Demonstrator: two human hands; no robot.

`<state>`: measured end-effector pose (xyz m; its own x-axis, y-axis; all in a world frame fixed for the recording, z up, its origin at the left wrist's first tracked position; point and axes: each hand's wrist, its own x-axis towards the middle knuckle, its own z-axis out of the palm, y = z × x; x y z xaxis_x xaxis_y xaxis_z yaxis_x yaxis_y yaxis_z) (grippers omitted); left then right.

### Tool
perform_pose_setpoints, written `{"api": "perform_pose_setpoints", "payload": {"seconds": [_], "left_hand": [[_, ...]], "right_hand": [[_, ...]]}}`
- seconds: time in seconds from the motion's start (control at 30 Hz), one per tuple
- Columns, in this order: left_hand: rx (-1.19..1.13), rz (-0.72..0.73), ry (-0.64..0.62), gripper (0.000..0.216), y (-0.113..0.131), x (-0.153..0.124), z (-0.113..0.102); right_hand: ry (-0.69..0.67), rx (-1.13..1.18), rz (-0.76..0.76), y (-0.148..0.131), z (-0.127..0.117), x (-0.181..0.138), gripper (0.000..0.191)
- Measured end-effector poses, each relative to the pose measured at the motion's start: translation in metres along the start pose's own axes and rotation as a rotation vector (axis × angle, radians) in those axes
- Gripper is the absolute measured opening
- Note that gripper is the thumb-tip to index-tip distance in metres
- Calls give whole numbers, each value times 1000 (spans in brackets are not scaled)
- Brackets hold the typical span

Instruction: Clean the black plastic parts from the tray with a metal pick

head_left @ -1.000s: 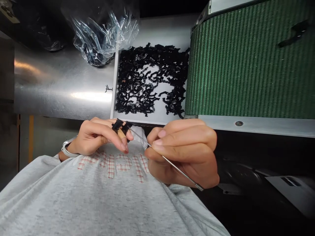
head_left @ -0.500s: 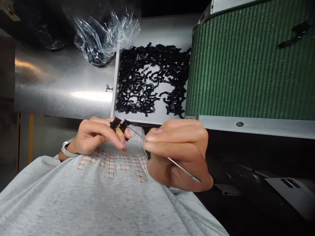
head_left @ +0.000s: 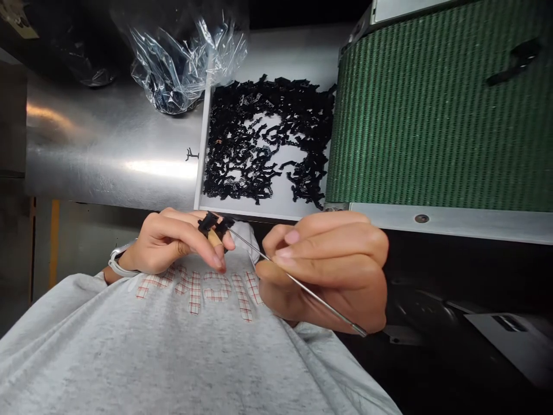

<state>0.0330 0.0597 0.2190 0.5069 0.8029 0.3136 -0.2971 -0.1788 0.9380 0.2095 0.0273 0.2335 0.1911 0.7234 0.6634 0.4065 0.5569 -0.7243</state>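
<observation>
In front of my chest, my left hand [head_left: 177,239] pinches a small black plastic part [head_left: 208,222] between its fingers. A tan wrap [head_left: 215,239] covers one fingertip. My right hand [head_left: 328,268] is closed on a thin metal rod [head_left: 317,297] with a thicker end at the lower right. The rod slants up and left, and its far tip meets the black part at my left fingers. Whether the tip sits inside the part or only touches it, I cannot tell.
Beyond my hands lies a white tray [head_left: 283,193] with many black plastic pieces [head_left: 242,155]. A green conveyor belt [head_left: 432,127] runs at right, carrying a black piece [head_left: 514,63]. On the steel table [head_left: 108,144] lie a clear plastic bag [head_left: 173,69] and one loose black piece [head_left: 191,154].
My right hand has shifted to the right and down along with the rod, and more of the rod shows. My left hand with the black part has moved slightly right and down.
</observation>
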Motion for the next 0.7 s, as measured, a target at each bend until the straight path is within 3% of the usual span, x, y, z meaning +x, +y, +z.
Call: {"api": "perform_pose_setpoints", "payload": {"seconds": [0.07, 0.13, 0.3, 0.43, 0.67, 0.7], "left_hand": [[-5, -7, -3, 23, 0, 1, 0], [-17, 1, -7, 23, 0, 3, 0], [-35, 10, -2, 23, 0, 5, -1], [-31, -26, 23, 25, 1, 5, -1], [-58, 44, -14, 24, 0, 4, 0], [-57, 41, -21, 24, -1, 3, -1]], "right_hand": [[60, 22, 57, -5, 6, 2, 28], [22, 35, 79, -7, 8, 4, 26], [23, 10, -40, -4, 5, 5, 22], [18, -13, -48, -4, 5, 5, 25], [151, 6, -86, -4, 14, 8, 23], [122, 4, -83, -3, 12, 8, 23]]}}
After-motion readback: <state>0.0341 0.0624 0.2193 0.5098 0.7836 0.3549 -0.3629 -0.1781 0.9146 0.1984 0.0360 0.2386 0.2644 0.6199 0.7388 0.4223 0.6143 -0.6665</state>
